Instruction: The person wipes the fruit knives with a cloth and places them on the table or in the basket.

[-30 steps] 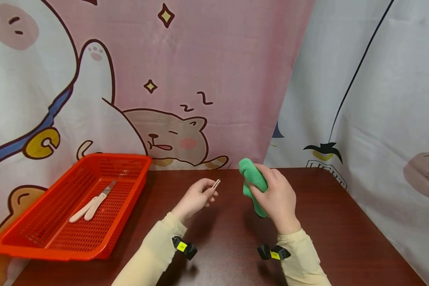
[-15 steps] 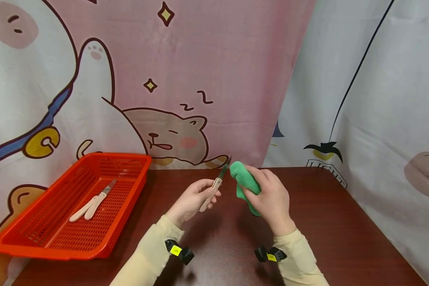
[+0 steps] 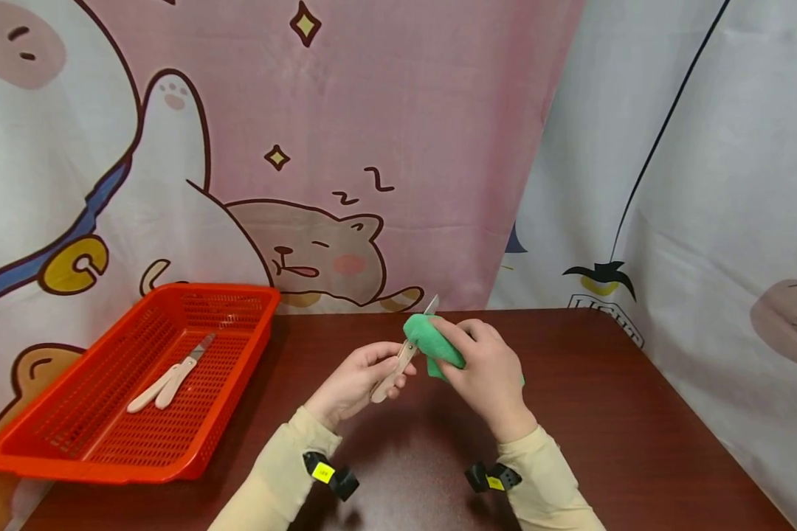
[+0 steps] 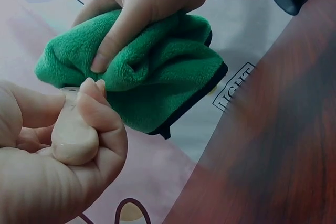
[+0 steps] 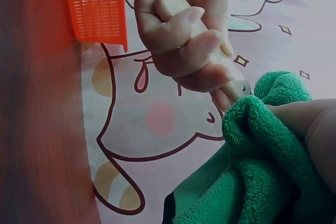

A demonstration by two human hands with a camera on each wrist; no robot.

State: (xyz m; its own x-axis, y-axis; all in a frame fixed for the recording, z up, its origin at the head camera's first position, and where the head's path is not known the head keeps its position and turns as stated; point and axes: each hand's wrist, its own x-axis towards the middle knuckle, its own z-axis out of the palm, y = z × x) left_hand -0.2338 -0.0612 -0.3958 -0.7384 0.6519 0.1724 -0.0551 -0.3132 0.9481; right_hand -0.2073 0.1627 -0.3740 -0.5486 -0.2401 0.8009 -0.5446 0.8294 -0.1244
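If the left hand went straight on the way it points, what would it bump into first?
Probably the cloth in the right hand, just ahead of the left hand and its knife, though depth is hard to judge.

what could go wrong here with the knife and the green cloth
Cut through the cloth: the right hand holds the green cloth against the blade, so hard squeezing might let the edge reach skin.
Exposed tip: the blade's end sticks out beyond the cloth, so a slip could cause a nick.
Lost grip: the left hand holds the knife above the table, so a hard tug might twist it loose.
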